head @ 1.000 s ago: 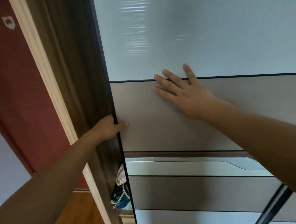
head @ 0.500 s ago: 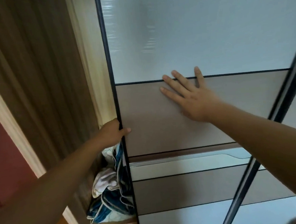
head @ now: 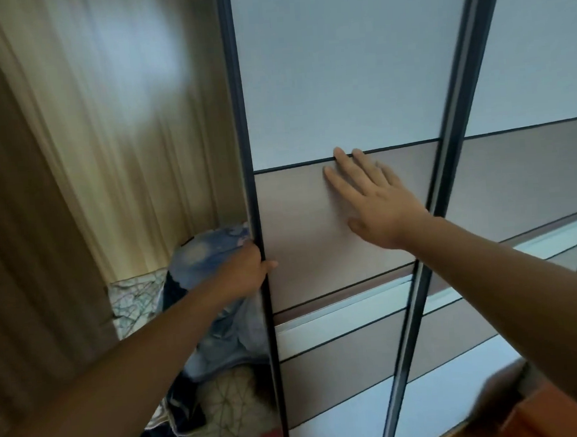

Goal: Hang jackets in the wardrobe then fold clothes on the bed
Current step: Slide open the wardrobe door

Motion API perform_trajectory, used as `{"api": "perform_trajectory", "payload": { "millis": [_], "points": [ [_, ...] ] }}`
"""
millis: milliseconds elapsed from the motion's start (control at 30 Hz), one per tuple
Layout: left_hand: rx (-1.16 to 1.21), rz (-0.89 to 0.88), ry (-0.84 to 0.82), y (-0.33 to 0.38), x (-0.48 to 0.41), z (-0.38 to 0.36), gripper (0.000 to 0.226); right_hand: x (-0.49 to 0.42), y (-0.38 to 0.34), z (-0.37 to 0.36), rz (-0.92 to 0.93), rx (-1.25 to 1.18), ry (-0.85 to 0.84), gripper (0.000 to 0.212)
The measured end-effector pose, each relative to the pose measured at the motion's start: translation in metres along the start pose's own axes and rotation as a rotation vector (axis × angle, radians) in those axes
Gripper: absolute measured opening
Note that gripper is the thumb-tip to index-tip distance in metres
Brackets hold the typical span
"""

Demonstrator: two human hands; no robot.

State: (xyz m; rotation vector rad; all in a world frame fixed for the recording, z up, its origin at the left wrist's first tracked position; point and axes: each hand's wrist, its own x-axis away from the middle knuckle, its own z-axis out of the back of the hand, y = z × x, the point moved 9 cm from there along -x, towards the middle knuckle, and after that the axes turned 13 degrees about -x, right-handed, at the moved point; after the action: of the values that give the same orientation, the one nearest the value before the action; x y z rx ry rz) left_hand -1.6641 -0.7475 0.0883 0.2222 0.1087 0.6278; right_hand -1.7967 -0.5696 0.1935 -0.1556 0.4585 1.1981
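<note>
A sliding wardrobe door [head: 332,78] with pale and taupe panels fills the middle of the view. My left hand [head: 246,272] grips its dark left edge, thumb on the front face. My right hand [head: 378,198] lies flat on the taupe panel with its fingers spread. Left of the door the wardrobe interior [head: 120,127] stands open, pale wood inside. A heap of blue and white bedding [head: 217,346] fills its lower part. No jackets are in view.
A second sliding door [head: 527,82] overlaps on the right behind a dark frame bar [head: 447,159]. The wardrobe's brown side wall [head: 16,203] rises at the left. Something orange-brown [head: 553,414] shows at the bottom right corner.
The door has slid to the right under both hands, and the opening on the left has grown wide. More of the bedding pile inside now shows. The red wall has left the view.
</note>
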Motion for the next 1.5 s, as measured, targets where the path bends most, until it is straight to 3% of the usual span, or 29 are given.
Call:
{"api": "perform_trajectory", "payload": {
  "millis": [233, 400, 633, 1033, 1500],
  "points": [
    [-0.03, -0.08, -0.01, 0.073, -0.043, -0.02, 0.056, 0.019, 0.066, 0.004, -0.23, -0.267, -0.015, 0.071],
    [0.062, -0.15, -0.022, 0.125, -0.07, -0.036, 0.06, 0.033, 0.105, 0.001, -0.3, -0.309, -0.101, 0.064],
    [-0.027, -0.177, 0.005, 0.19, -0.097, -0.049, 0.066, 0.072, 0.163, -0.006, -0.515, -0.265, -0.203, 0.04],
    [-0.061, -0.164, -0.02, 0.223, -0.129, -0.065, 0.079, 0.138, 0.217, -0.038, -0.731, -0.278, -0.478, 0.048],
    [-0.084, -0.185, -0.046, 0.23, -0.12, -0.063, 0.081, 0.185, 0.182, -0.059, -0.769, -0.402, -0.613, 0.044]
  ]
}}
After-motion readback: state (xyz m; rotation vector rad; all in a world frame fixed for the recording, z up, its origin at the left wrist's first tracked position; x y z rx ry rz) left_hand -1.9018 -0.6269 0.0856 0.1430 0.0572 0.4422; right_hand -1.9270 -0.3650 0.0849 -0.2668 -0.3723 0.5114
